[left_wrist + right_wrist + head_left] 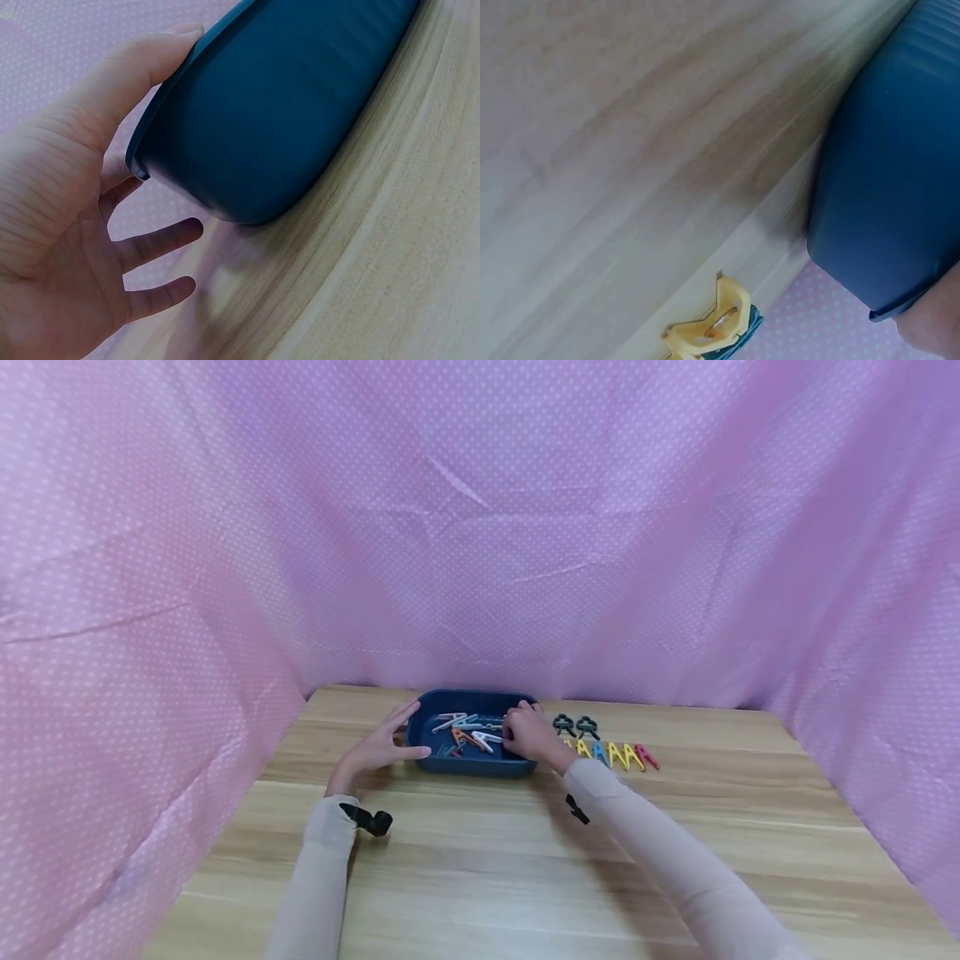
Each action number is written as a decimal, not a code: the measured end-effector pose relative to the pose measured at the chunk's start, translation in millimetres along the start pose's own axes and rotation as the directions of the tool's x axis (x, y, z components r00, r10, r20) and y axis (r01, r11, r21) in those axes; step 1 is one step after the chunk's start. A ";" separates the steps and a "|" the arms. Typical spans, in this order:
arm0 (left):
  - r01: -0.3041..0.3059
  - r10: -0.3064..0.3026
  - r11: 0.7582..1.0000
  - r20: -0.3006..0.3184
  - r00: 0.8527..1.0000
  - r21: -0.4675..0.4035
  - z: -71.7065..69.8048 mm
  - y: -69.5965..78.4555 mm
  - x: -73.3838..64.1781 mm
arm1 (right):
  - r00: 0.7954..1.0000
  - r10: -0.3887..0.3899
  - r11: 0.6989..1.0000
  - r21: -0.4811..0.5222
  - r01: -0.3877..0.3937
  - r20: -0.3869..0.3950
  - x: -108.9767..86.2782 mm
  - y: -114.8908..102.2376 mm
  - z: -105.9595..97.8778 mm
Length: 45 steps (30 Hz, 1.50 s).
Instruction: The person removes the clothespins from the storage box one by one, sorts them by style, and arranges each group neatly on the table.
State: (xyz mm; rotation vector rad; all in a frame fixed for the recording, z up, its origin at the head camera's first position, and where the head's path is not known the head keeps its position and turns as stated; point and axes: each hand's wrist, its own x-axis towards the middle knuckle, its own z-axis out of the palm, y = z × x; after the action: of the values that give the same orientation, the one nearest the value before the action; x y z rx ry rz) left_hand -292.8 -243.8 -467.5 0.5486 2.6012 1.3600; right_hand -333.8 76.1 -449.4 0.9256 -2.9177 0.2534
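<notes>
A dark blue plastic basin holds several clothespins, among them an orange clothespin and a white clothespin. At the basin's left end is my left hand, fingers spread and extended, the thumb lying along the rim in the left wrist view. My right hand reaches over the right end, its fingers bent down inside the basin. Those fingertips are hidden, so I cannot tell what they hold. Only a bit of the right hand shows at the rim in the right wrist view.
Right of the basin, a row of clothespins includes a blue clothespin, several yellow ones and a red clothespin. Behind them lie two dark green clips. A pink dotted curtain surrounds the wooden table.
</notes>
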 end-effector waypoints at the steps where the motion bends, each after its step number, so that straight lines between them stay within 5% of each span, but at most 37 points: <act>1: 0.002 -0.002 1.000 -0.001 1.000 0.002 0.2 -1.2 0.1 | 1.000 -0.001 1.000 0.001 0.001 -0.003 0.3 0.6 1.1; 28: 0.010 -0.010 1.000 0.006 1.000 -0.017 2.6 0.1 2.7 | 0.993 0.005 0.999 0.035 -0.001 -0.117 -1.6 3.7 2.0; 38: -0.023 0.023 1.000 -0.001 1.000 -0.008 -0.4 5.9 6.2 | 0.962 -0.085 0.981 0.150 0.127 -0.260 3.3 13.2 -1.4; 45: 0.006 -0.006 1.000 0.008 1.000 -0.028 -1.1 -1.4 7.8 | 0.965 -0.012 0.960 0.265 0.085 -0.264 -4.9 13.8 -12.1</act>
State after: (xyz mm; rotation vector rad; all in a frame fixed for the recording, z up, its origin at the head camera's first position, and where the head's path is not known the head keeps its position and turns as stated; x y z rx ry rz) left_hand -300.7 -242.4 -467.7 0.5402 2.5711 1.3875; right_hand -337.6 92.1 -439.9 0.9154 -2.6556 0.7336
